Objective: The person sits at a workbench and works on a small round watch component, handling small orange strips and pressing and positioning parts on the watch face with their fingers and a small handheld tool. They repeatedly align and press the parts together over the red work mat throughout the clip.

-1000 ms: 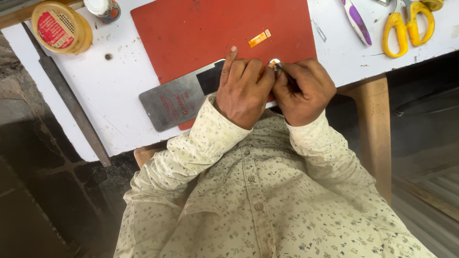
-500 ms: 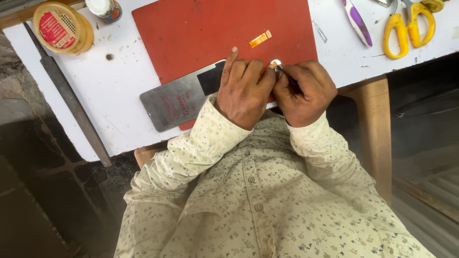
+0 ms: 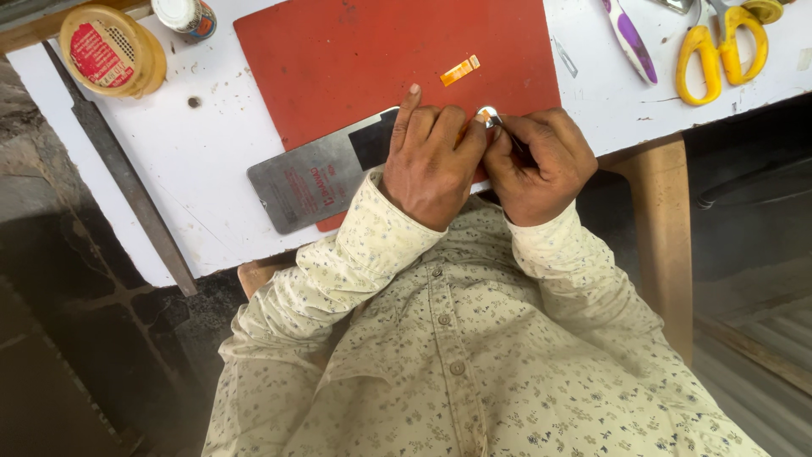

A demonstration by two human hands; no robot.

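Worktop [image 3: 211, 161]: white, scuffed, sitting on a wooden leg.
Red mat [image 3: 372, 59]: lying across the middle.
Metal plate [image 3: 309, 182]: overlapping the mat's near edge.
Yellow scissors [image 3: 719, 51]: lying far right.
Round tin [image 3: 110, 49]: sitting far left.
Long file [image 3: 118, 169]: lying along the left edge.

A long-sleeved cream shirt [image 3: 440, 355] — printed with small dark flecks — is worn; round buttons [image 3: 458, 368] are set down its front placket.
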